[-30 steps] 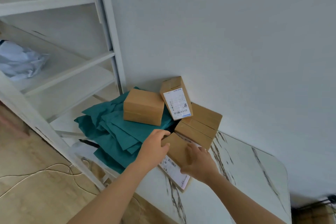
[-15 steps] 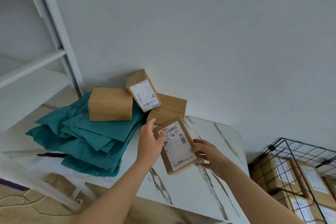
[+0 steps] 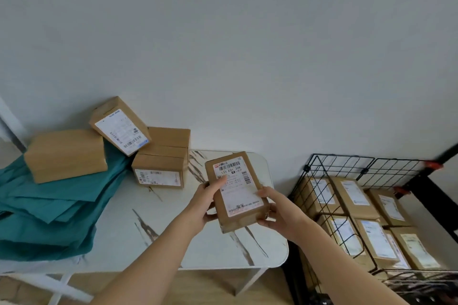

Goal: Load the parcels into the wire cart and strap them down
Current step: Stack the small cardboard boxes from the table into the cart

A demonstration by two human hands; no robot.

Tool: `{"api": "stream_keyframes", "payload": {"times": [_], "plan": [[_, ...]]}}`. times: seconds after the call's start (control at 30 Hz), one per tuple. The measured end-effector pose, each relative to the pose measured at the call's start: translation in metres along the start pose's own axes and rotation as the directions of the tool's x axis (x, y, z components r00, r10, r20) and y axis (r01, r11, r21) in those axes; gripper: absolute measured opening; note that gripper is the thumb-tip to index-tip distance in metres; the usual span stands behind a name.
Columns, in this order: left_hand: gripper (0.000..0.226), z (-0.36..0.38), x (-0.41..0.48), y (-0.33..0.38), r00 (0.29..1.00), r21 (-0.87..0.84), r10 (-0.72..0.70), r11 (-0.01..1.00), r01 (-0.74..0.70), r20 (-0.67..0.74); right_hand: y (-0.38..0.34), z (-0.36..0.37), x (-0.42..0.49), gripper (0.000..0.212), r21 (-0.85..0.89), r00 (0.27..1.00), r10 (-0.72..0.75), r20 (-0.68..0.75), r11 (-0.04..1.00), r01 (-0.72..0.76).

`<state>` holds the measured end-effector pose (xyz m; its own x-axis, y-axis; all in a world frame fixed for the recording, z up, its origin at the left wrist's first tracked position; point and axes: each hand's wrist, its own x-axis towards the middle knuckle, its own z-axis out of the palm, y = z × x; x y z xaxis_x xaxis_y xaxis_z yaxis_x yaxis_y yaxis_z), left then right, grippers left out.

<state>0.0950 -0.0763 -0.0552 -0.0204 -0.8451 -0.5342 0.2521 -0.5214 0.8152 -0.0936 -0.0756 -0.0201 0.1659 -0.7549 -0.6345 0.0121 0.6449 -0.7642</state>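
Both hands clamp one parcel point(image 3: 238, 190) mid-frame above the table point(image 3: 173, 230), label up, long axis running up the frame: left hand point(image 3: 203, 202) grips the left edge with its thumb on the label, right hand point(image 3: 277, 213) curls round the right edge and near corner. The wire cart point(image 3: 342, 156) sits right of the grip, lower right of frame, nearer the right hand and already holding packed parcels point(image 3: 352, 195). More loose parcels point(image 3: 158, 168) wait far left.
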Motion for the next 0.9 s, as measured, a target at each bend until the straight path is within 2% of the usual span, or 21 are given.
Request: {"api": "stream_keyframes", "payload": {"times": [0.3, 0.43, 0.57, 0.73, 0.9], "plan": [[0.041, 0.158, -0.004, -0.028, 0.997, 0.077, 0.011, 0.997, -0.017, 0.07, 0.01, -0.148, -0.053, 0.019, 0.187, 0.994, -0.034, -0.108, 0.981, 0.054], [0.043, 0.232, -0.005, -0.049, 0.996, 0.095, -0.001, 0.995, -0.008, 0.092, 0.017, -0.22, -0.073, 0.026, 0.208, 0.984, -0.053, -0.169, 0.974, 0.088], [0.039, 0.298, -0.006, -0.067, 0.992, 0.125, 0.031, 0.991, -0.046, 0.121, 0.025, -0.285, -0.086, 0.019, 0.246, 0.972, -0.088, -0.22, 0.959, 0.143], [0.027, 0.359, 0.0, -0.081, 0.985, 0.129, 0.044, 0.99, -0.065, 0.166, 0.033, -0.348, -0.086, 0.022, 0.254, 0.968, -0.116, -0.224, 0.952, 0.173], [0.032, 0.395, 0.027, -0.089, 0.983, 0.249, 0.005, 0.967, -0.052, 0.186, 0.034, -0.385, -0.067, 0.021, 0.245, 0.974, -0.113, -0.197, 0.956, 0.16]]}}
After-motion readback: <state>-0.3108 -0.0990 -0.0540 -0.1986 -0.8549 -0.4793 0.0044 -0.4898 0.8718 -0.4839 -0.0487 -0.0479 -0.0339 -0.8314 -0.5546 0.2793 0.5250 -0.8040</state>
